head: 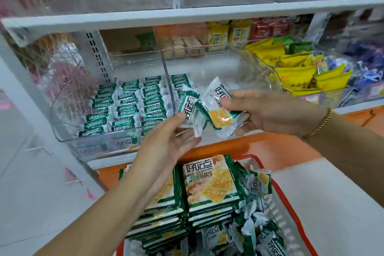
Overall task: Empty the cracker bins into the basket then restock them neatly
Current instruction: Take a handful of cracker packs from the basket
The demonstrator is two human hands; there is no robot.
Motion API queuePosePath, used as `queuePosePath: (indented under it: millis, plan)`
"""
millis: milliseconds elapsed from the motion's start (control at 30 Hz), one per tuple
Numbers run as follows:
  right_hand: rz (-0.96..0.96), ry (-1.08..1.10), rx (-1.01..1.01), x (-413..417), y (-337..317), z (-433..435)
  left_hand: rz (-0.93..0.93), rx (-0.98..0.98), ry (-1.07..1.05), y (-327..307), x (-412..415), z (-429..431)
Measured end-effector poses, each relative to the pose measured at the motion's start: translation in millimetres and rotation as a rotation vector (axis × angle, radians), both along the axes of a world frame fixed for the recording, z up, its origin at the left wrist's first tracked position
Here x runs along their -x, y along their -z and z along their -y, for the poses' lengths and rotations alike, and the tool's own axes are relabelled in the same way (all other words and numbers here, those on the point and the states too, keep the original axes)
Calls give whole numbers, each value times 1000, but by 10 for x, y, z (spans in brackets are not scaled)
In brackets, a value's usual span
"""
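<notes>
Green and white all over, above a red-rimmed basket [257,160]!
Cracker packets [209,108] just above the basket: white wrappers, green ends, black lettering, a yellow cracker square showing. Big packs [209,185] inside the basket have the same green borders and golden crackers. Orange shelf edge [239,144] just above the basket; up and right, bright yellow bags [295,72], then blue bags [365,58].

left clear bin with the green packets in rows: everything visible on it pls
The clear bin looks like rigid transparent plastic, open-topped, with rounded front corners. It sits on the white shelf, sharing a clear divider with the compartment to its right. Green-and-white cracker packets stand on edge in neat rows across its front and middle; the back strip shows none. The left hand overlaps its front right corner; contact can't be told.
</notes>
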State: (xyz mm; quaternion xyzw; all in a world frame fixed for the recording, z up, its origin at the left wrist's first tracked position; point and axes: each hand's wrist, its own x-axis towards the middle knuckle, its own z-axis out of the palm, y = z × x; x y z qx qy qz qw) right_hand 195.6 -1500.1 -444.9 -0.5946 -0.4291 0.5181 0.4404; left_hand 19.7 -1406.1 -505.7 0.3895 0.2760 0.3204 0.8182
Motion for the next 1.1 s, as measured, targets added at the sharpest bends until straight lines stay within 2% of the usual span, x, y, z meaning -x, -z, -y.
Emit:
queuePosePath:
  millis: [167, 267, 433, 600, 767, 833, 933, 1100]
  plan:
    - [493, -94, -54, 8, -302, -171, -23, -74, -32, -70, -42, -169]
    - [650, -134, -88, 39, -417, -232, -102, -114, -1, -66, -43, -205]
    - [720, -90, -128, 69, -348, -419, -134, -104, -12, -70, -54, -221]
    - [630, -33, -168, 102, -249, -578, -65, -212, 25, -142, -62, -269]
    - [681, 49, -255, 10, -201, -732, -49, -306, 9, -174, -58, -405]
    - [698, 17, -233, -30, -176, -812, -72, -356, -21, -181, -59, -486]
    - [626, -130, -174, -42, -147, -899, -85, -427, -43, -198, -69, -582]
    - [560, -178, -200, -112, -73, -1071, -166, -511, -104, -160, -101, -697]
